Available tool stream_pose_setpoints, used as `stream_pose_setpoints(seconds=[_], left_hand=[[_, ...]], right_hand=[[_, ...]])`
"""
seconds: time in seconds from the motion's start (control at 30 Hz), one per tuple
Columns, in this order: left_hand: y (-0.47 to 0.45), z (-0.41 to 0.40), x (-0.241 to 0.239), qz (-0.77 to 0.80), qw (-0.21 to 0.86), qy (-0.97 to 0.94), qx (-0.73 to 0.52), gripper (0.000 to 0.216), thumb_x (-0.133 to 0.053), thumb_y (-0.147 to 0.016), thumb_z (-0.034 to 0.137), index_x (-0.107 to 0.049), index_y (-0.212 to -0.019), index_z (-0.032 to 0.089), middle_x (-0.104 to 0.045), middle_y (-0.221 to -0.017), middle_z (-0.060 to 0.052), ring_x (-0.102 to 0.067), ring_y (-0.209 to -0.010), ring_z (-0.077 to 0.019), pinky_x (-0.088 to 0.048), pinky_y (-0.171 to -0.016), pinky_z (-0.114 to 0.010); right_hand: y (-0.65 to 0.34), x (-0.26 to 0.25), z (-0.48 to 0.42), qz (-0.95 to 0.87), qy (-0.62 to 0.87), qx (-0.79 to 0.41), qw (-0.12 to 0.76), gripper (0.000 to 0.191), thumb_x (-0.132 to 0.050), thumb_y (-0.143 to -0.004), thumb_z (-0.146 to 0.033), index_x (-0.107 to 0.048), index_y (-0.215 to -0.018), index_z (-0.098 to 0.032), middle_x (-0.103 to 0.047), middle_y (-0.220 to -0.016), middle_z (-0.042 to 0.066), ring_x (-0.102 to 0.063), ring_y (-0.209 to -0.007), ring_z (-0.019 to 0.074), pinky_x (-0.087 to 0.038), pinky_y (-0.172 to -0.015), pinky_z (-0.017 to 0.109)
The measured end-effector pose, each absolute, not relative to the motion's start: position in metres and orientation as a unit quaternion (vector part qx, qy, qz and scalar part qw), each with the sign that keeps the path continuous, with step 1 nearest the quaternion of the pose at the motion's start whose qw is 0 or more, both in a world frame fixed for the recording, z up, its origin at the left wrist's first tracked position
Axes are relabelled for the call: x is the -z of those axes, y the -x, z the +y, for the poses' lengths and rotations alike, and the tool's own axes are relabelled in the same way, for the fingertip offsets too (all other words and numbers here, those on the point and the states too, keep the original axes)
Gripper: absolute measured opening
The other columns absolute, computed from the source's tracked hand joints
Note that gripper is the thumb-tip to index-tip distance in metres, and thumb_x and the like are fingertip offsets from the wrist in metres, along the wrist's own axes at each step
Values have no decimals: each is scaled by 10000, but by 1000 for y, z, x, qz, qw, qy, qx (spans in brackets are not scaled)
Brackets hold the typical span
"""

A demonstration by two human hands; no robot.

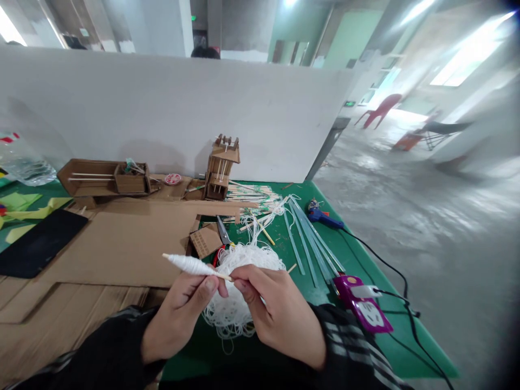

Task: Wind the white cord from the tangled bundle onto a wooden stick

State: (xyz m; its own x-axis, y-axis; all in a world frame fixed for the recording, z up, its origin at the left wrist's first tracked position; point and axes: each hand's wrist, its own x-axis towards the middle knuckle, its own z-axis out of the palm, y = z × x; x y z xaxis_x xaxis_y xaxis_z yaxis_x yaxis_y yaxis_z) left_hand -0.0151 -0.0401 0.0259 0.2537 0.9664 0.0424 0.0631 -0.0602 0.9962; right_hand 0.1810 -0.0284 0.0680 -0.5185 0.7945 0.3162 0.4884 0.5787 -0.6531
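A thin wooden stick wound with white string (pixel 190 265) points up and to the left above the table. My left hand (pixel 184 303) is closed around it near the lower end of the winding. At the stick's bare right end, the thumb and fingers of my right hand (pixel 272 306) pinch its tip. Whether they also grip a strand of string is too small to tell. Beneath both hands lies a large loose heap of white string (pixel 244 257), with strands trailing back towards the sticks. Scissors (pixel 223 232) lie just behind the heap, their handles partly covered.
Cardboard sheets (pixel 134 244) and a black tablet-like slab (pixel 40 244) fill the left. Cardboard models (pixel 221 173) stand along the white partition (pixel 174 108). Thin sticks (pixel 255 197), clear glue sticks (pixel 311 238), a blue glue gun (pixel 325 216) and a purple power strip (pixel 361 303) lie right.
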Motion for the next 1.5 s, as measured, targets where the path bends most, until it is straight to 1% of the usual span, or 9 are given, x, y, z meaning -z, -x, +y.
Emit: stream_pose_setpoints(seconds=[0.17, 0.27, 0.37, 0.57, 0.73, 0.9, 1.1, 1.27, 1.5], left_hand=[[14, -39, -25, 453, 516, -577, -443, 366, -493, -942, 448, -660, -767, 174, -378, -569, 34, -267, -507, -101, -224, -454, -233], [12, -39, -28, 447, 538, -547, -461, 275, -553, -915, 443, -661, -921, 190, -316, -560, 63, -234, -497, -90, -205, -442, -214], [10, -38, -30, 435, 577, -503, -473, 256, -607, -889, 424, -639, -1009, 200, -357, -571, 72, -233, -492, -73, -217, -443, -190], [9, -38, -26, 433, 603, -442, -504, 265, -702, -815, 408, -659, -904, 162, -435, -558, 62, -284, -480, -53, -249, -434, -160], [6, -44, -23, 454, 552, -430, -551, 225, -688, -829, 382, -650, -915, 178, -448, -555, 67, -302, -465, -54, -277, -429, -158], [5, -41, -35, 476, 534, -456, -530, 249, -735, -772, 387, -653, -853, 167, -504, -577, 41, -379, -498, -74, -328, -453, -170], [5, -36, -37, 410, 652, -389, -506, 295, -760, -752, 415, -625, -855, 174, -287, -521, 109, -171, -429, -28, -164, -391, -149], [3, -38, -35, 415, 644, -341, -544, 359, -793, -707, 447, -629, -856, 164, -328, -544, 100, -172, -445, -23, -153, -395, -146], [7, -34, -33, 431, 641, -358, -525, 310, -772, -744, 412, -644, -866, 158, -302, -533, 106, -153, -445, -26, -160, -399, -150]], right_hand=[[-180, -68, -30, -815, 407, -273, 309, 84, -494, -897, -165, -532, -963, -198, -641, -845, 14, -557, -646, 132, -376, -585, 248], [-180, -69, -30, -818, 399, -267, 316, 100, -467, -908, -150, -542, -947, -204, -634, -819, 6, -565, -665, 136, -385, -607, 250], [-180, -69, -29, -817, 396, -273, 319, 96, -471, -910, -156, -546, -947, -205, -627, -817, 3, -556, -665, 129, -387, -612, 246], [-181, -68, -28, -799, 396, -325, 315, 66, -489, -906, -163, -540, -927, -200, -585, -747, -14, -502, -615, 112, -369, -582, 233], [-177, -68, -30, -773, 392, -387, 315, 78, -479, -946, -219, -546, -913, -197, -530, -645, -44, -451, -541, 94, -345, -533, 220], [-172, -64, -34, -770, 409, -355, 338, 105, -475, -948, -207, -578, -928, -192, -534, -653, -37, -449, -535, 91, -344, -533, 218], [-170, -57, -34, -805, 363, -261, 391, 133, -471, -930, -120, -580, -967, -185, -564, -721, -8, -478, -587, 100, -353, -559, 217], [-161, -50, -36, -801, 370, -239, 406, 144, -460, -936, -121, -585, -960, -187, -593, -741, 5, -496, -569, 101, -363, -549, 220], [-159, -56, -38, -760, 421, -319, 380, 150, -456, -957, -212, -600, -995, -193, -656, -804, 32, -590, -679, 145, -421, -609, 244]])
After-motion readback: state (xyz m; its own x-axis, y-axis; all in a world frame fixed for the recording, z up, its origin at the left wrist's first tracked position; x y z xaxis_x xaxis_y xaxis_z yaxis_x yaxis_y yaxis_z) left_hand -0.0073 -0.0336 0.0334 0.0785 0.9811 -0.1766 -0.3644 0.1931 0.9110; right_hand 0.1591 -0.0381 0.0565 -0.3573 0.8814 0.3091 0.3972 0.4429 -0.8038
